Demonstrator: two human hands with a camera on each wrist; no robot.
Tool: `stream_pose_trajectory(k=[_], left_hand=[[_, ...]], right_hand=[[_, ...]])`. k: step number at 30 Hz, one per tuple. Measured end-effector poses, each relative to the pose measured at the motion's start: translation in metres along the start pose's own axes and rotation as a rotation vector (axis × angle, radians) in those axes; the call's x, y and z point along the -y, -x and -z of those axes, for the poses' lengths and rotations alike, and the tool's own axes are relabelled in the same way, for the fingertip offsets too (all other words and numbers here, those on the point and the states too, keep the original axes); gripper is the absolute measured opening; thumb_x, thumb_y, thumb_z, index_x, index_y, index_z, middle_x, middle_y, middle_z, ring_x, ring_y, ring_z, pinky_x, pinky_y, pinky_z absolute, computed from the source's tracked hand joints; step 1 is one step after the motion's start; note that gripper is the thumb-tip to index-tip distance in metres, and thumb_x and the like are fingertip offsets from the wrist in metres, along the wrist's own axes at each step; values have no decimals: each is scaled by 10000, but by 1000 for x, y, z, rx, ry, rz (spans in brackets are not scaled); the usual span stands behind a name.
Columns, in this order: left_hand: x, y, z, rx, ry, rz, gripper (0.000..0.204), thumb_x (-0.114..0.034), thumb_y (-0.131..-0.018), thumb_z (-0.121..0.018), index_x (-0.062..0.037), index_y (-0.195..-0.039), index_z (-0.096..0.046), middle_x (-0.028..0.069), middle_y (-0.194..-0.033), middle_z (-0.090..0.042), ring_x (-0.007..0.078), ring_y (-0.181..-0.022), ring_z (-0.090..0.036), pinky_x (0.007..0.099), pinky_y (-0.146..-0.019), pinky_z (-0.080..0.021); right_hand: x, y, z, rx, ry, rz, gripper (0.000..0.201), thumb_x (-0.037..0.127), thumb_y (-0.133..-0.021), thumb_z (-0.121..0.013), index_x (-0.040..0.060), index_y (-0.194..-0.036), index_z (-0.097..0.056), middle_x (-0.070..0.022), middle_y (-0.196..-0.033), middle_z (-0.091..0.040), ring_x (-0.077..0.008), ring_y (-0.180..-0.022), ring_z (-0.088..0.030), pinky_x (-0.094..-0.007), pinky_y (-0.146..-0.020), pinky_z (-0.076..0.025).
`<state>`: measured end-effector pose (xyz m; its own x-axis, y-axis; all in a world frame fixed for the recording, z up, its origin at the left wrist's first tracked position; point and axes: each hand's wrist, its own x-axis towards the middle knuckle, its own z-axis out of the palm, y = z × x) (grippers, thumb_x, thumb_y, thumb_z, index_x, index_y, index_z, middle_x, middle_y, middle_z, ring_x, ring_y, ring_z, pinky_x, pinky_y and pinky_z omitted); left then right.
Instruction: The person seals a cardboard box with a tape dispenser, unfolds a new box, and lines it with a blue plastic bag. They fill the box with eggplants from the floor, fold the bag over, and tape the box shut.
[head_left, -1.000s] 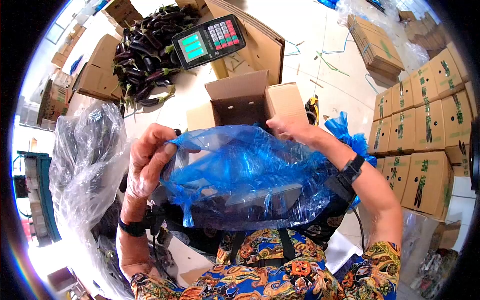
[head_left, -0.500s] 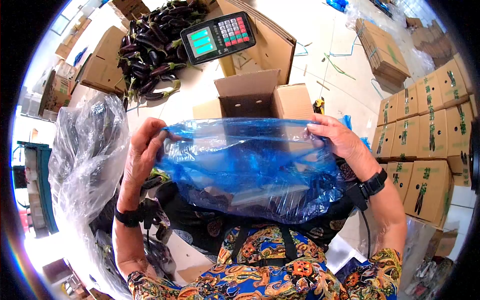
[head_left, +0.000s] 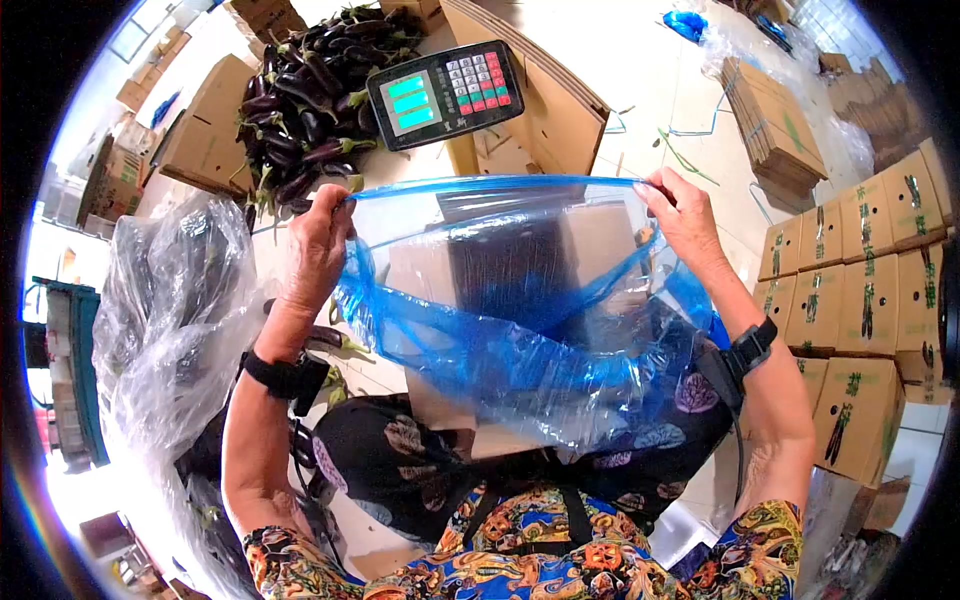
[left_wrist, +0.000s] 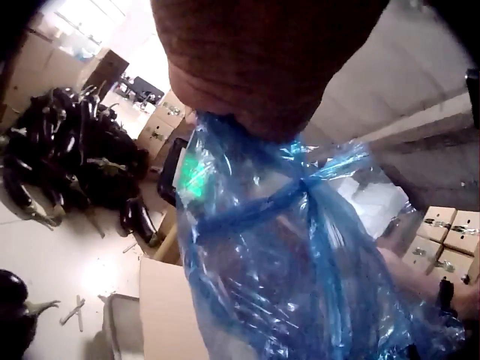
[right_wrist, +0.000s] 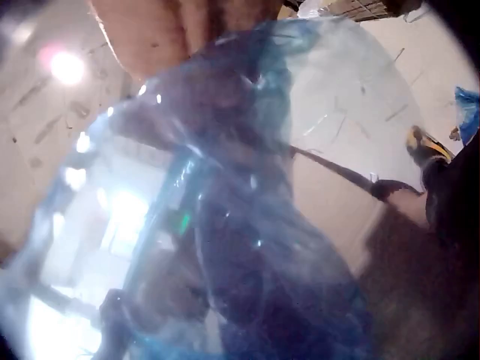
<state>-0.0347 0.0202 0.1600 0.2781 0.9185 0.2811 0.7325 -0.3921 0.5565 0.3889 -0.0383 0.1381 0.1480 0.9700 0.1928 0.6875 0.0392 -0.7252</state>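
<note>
A thin blue plastic bag (head_left: 480, 350) is stretched between both hands, its top edge pulled taut. The left hand (head_left: 322, 240) pinches one end of that edge, and the right hand (head_left: 682, 212) pinches the other. Behind the see-through film stands an open cardboard box (head_left: 600, 235), its flaps spread and its inside dark. In the left wrist view the bag (left_wrist: 262, 247) hangs in folds below the left hand (left_wrist: 255, 67), whose fingertips are hidden. The right wrist view has the film (right_wrist: 247, 202) filling much of the picture under the right hand (right_wrist: 172, 34).
A lit scale display (head_left: 445, 95) stands beyond the box, beside a heap of eggplants (head_left: 310, 100). Clear plastic wrapping (head_left: 175, 300) covers things at the left. Packed cartons (head_left: 850, 300) are stacked at the right, with flattened cardboard (head_left: 770, 120) behind them.
The right hand came off the middle, took the bag's right end, and both hands have since risen and spread forward. The bag has gone from bunched to stretched out in front of the box.
</note>
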Motion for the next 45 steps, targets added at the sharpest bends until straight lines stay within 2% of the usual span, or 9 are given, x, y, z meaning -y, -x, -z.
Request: stream_pose_trajectory(k=[10,15,20,23,26,31,36,40,45], left_hand=[[99,-58,-99,10,-22,-4,89,-144,-954,-530,-57,-972,-524,212,-678,-576,409,-651,-599,443,-584,-452],[150,-15,-147,339,86,148,118,-166,-912,-569,-52,-941,-581,225,-787,-624,430,-754,-625,427,-634,-490],[163,74,-148,428,605,271,314,-206,-887,-648,-2,-1124,-617,58,-896,-686,102,-886,-564,311,-779,-503],[176,89,-124,664,307,396,255,-149,-898,-624,-3,-1106,-628,35,-942,-682,105,-903,-571,282,-802,-495],[179,92,-101,379,466,503,204,-108,-907,-592,11,-1069,-624,41,-895,-663,123,-816,-602,273,-756,-497],[86,47,-37,185,523,449,263,-88,-896,-610,6,-1141,-589,61,-1010,-648,106,-869,-600,241,-736,-489],[-8,20,-39,306,317,-16,580,-137,-745,-774,-78,-1274,-544,100,-1128,-582,223,-1011,-596,331,-782,-510],[-30,10,-64,340,13,-353,846,-198,-635,-865,-106,-1368,-453,142,-1297,-480,343,-1198,-467,420,-955,-438],[-59,14,-79,444,-107,-385,991,-240,-576,-890,-145,-1420,-380,125,-1353,-432,363,-1246,-402,462,-1008,-390]], right_hand=[[-85,-68,-71,90,182,-34,234,263,-877,-619,38,-846,-672,-152,-697,-642,-278,-642,-637,-375,-633,-496],[-133,-67,-79,319,184,-14,237,254,-854,-582,49,-856,-700,-156,-787,-692,-288,-721,-672,-365,-685,-524],[-156,-48,-26,472,338,-242,224,202,-843,-580,26,-932,-686,-185,-837,-686,-332,-781,-675,-407,-715,-525],[-148,-14,-7,479,506,-136,193,162,-835,-602,42,-963,-682,-176,-906,-675,-354,-802,-664,-418,-734,-522],[-114,7,10,444,698,-38,184,161,-826,-652,55,-974,-679,-159,-1010,-649,-337,-940,-646,-418,-827,-512],[0,9,10,221,191,216,436,237,-729,-776,32,-1079,-616,-155,-1115,-615,-325,-1059,-596,-434,-874,-492],[35,33,-33,297,650,768,512,66,-657,-738,77,-1143,-576,-139,-1263,-546,-301,-1099,-558,-412,-871,-481],[25,25,-32,136,381,636,228,-58,-677,-615,14,-893,-626,-132,-884,-641,-299,-855,-635,-354,-763,-514],[62,41,7,190,-27,372,209,-108,-721,-541,-39,-908,-603,-142,-912,-648,-279,-870,-649,-315,-770,-508]])
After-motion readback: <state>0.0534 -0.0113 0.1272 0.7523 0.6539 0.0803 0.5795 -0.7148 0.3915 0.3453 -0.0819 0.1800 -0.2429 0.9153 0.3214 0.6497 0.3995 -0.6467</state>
